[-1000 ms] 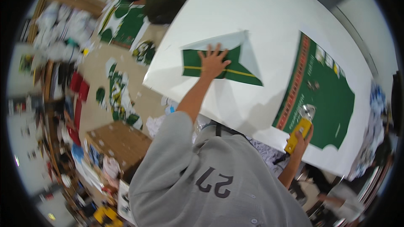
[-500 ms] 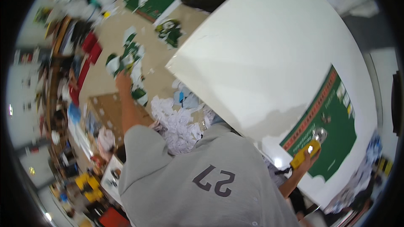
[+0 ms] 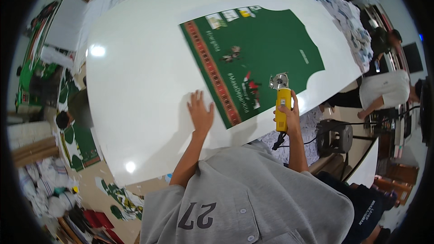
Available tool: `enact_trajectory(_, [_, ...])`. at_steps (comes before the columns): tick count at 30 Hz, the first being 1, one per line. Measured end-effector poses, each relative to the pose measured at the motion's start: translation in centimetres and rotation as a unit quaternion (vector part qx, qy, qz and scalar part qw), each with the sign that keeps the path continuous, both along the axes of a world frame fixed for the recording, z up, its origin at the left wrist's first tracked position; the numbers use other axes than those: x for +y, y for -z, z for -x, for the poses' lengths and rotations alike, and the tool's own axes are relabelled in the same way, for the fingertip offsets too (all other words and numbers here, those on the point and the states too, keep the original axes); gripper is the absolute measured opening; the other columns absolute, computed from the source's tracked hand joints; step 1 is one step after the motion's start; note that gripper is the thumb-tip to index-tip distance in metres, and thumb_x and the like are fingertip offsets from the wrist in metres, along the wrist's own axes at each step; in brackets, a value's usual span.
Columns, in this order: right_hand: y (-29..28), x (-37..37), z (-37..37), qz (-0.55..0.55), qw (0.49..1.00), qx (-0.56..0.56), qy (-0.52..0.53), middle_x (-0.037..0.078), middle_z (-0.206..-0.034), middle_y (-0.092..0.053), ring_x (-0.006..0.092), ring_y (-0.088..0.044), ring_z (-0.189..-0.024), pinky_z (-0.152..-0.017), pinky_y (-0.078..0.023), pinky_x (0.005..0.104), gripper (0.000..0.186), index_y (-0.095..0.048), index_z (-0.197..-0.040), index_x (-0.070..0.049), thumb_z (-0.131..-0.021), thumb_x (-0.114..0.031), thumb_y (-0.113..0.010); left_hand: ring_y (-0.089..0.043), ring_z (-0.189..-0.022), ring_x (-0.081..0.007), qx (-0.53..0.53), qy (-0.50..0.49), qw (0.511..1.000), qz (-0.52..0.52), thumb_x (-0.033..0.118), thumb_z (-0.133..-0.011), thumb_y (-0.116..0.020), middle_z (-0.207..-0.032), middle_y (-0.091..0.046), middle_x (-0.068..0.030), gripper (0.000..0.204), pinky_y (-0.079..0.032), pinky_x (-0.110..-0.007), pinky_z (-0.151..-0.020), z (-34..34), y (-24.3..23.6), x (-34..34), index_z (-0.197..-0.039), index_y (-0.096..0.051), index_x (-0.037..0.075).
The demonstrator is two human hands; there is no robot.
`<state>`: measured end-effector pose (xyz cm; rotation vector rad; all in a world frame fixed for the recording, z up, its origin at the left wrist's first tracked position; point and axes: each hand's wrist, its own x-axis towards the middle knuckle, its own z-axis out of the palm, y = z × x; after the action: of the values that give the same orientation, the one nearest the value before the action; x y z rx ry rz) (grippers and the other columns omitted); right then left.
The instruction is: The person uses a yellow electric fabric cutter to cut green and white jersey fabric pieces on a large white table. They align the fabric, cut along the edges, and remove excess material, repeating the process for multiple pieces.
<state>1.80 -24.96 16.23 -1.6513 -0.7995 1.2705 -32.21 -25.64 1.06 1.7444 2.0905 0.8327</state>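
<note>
A green printed shirt panel (image 3: 280, 40) lies flat on the white table (image 3: 140, 81), with a red patterned band along its left edge. My right hand (image 3: 293, 115) is wrapped round a yellow electric round-blade cloth cutter (image 3: 283, 97). The cutter's metal blade head points away from me, over the panel's near right part; whether it touches the cloth I cannot tell. My left hand (image 3: 200, 112) rests on the bare tabletop just left of the red band, fingers spread and holding nothing.
A black cord (image 3: 307, 142) trails right from the cutter. White scraps (image 3: 312, 131) lie below the near right edge, beside a dark stool (image 3: 334, 138). Green offcuts (image 3: 120, 199) litter the floor at left. One person (image 3: 79, 108) is at left; another (image 3: 384, 90) stands at right.
The view has swung round to face the table. My left hand has gone from the green offcuts at left to the tabletop. The cutter is still in my right hand.
</note>
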Motion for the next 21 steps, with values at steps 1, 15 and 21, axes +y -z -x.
enact_trajectory(1, [0.4, 0.3, -1.9, 0.006, 1.000, -0.004, 0.011, 0.018, -0.115, -0.068, 0.0255, -0.073, -0.084, -0.062, -0.064, 0.0384, 0.098, -0.025, -0.176, -0.022, -0.091, -0.003, -0.070, -0.023, -0.168, -0.0400, 0.023, 0.057, 0.997, 0.035, 0.045, -0.108, -0.065, -0.179, -0.032, -0.0199, 0.077, -0.015, -0.066, -0.134, -3.0, -1.0, 1.6, -0.168, -0.041, 0.003])
enact_trajectory(15, [7.2, 7.3, -29.6, -0.042, 0.987, -0.046, 0.148, 0.016, -0.110, -0.069, 0.0239, -0.073, -0.079, -0.062, -0.063, 0.0381, 0.097, -0.029, -0.175, -0.017, -0.090, 0.003, -0.072, -0.019, -0.171, -0.0365, 0.239, -0.021, 0.963, 0.121, 0.057, -0.115, -0.045, -0.187, -0.023, -0.0052, 0.074, -0.011, -0.069, -0.135, 2.0, 0.8, 1.7, -0.176, -0.034, 0.017])
enact_trajectory(21, [6.3, 13.6, -34.1, -0.021, 0.993, -0.061, 0.100, 0.017, -0.110, -0.069, 0.0250, -0.072, -0.077, -0.062, -0.062, 0.0389, 0.097, -0.026, -0.176, -0.020, -0.091, -0.002, -0.071, -0.001, -0.172, -0.0468, 0.339, -0.267, 0.814, 0.389, 0.060, -0.114, -0.044, -0.189, -0.007, -0.0073, 0.079, -0.007, -0.084, -0.127, 13.4, -2.4, -5.7, -0.180, -0.019, 0.025])
